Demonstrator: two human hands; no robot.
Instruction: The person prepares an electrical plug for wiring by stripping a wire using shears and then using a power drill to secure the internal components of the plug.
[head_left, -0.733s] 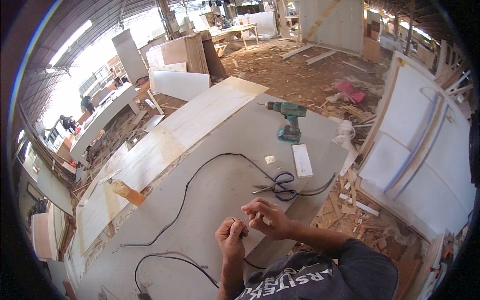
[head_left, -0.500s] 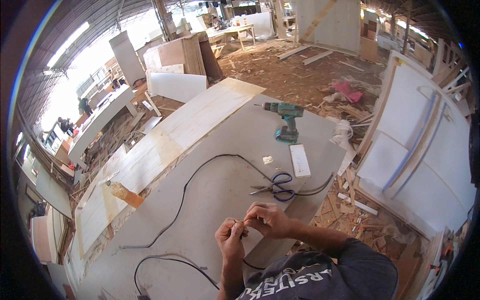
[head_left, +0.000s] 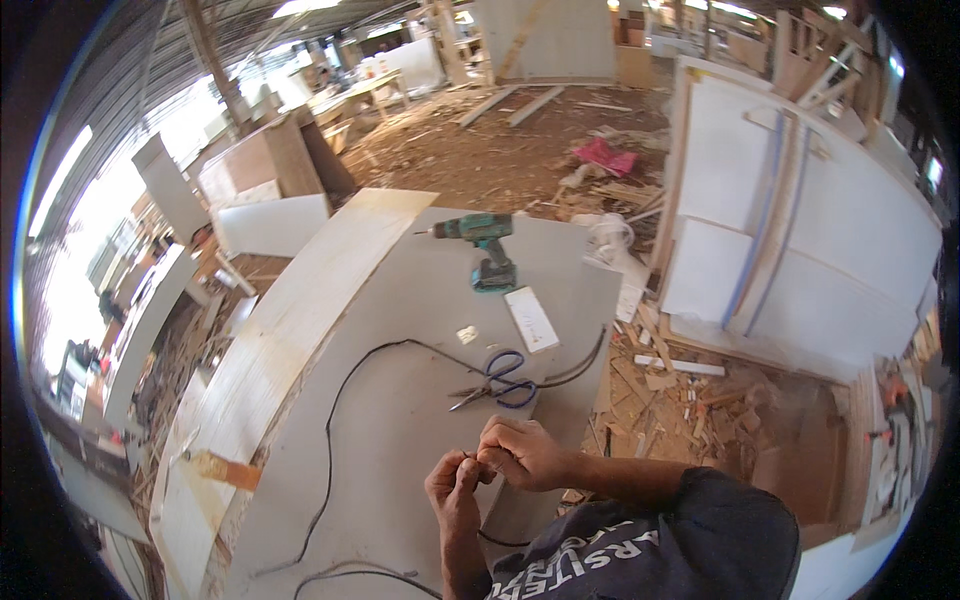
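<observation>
We see left hand point(head_left: 455, 487) and right hand point(head_left: 520, 452) meeting over grey worktop point(head_left: 400, 420) — fingertips of both pinching end of thin black cable point(head_left: 335, 400), held close for fine work. Blue-handled scissors point(head_left: 500, 378) just beyond, within reach; teal drill point(head_left: 482, 245) parked farther back.

The right hand point(head_left: 522, 452) came down from its raised spot and closed against the left hand point(head_left: 455, 488), both pinching the black cable point(head_left: 340, 400) end together.
</observation>
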